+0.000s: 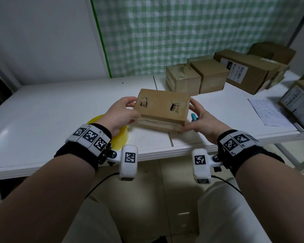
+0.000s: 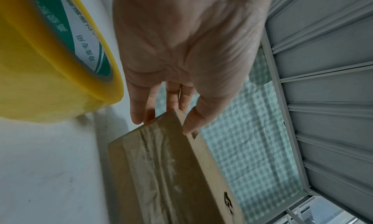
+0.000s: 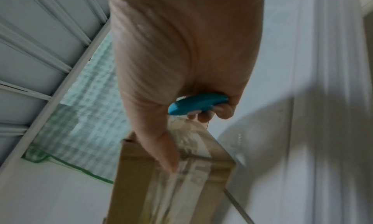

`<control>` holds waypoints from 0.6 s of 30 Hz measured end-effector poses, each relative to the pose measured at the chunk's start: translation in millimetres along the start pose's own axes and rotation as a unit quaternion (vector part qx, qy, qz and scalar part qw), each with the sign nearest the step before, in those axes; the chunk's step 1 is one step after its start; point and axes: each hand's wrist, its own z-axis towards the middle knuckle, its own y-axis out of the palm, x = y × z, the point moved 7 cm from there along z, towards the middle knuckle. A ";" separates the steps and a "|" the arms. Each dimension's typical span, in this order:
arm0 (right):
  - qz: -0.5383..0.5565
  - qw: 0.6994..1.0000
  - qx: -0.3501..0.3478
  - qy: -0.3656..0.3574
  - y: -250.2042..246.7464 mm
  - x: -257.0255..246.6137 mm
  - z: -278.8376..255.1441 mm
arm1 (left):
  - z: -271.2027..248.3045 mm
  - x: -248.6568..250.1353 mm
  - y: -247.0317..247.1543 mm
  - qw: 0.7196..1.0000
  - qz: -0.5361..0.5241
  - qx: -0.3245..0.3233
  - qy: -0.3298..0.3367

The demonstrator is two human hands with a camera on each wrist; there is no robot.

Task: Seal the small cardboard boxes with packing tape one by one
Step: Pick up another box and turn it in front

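Observation:
Both hands hold a small cardboard box just above the white table, tilted toward me. Its top face has two torn holes, and clear tape runs along its near side and over its right end. My left hand grips the left end, thumb on top and fingers behind. My right hand grips the right end with thumb and fingertips, while its curled fingers also hold a small blue cutter. A yellow roll of packing tape lies on the table under my left wrist.
Several sealed brown boxes stand in a row at the back right of the table, some with shipping labels. A printed sheet lies at the right edge. A green checked curtain hangs behind.

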 end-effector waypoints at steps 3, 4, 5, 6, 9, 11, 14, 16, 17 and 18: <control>-0.046 0.998 0.031 -0.015 -4.2 -1.2 -2.0 | -1.4 0.3 3.5 1.000 -0.003 -0.011 -0.004; -0.055 0.998 0.031 -0.021 -4.0 -1.3 -2.4 | -1.9 0.3 4.0 1.000 -0.001 -0.012 -0.004; -0.059 0.998 0.026 -0.026 -3.3 -1.3 -2.7 | -2.3 0.2 3.9 1.000 0.001 -0.011 -0.003; -0.060 0.998 0.020 -0.029 -2.4 -1.3 -3.0 | -2.7 0.0 3.5 1.000 0.004 -0.009 -0.002; -0.051 0.998 0.007 -0.023 -2.4 1.2 -2.9 | -3.6 -1.7 2.2 1.000 0.007 -0.003 -0.005; -0.035 0.999 -0.007 -0.011 -2.0 3.0 -3.9 | -4.5 -2.8 2.0 1.000 0.012 0.000 -0.006; 0.014 0.999 -0.031 0.017 -0.4 5.2 -6.1 | -4.8 -5.8 1.1 1.000 0.023 0.004 -0.013; 0.042 0.998 -0.048 0.030 1.0 6.3 -6.9 | -5.2 -7.5 0.8 0.999 0.029 0.007 -0.015; 0.045 0.997 -0.055 0.036 1.8 6.8 -7.5 | -5.1 -8.1 0.6 0.999 0.033 0.012 -0.016; 0.045 0.996 -0.056 0.042 2.5 7.4 -8.2 | -5.4 -8.6 0.8 0.999 0.038 0.017 -0.019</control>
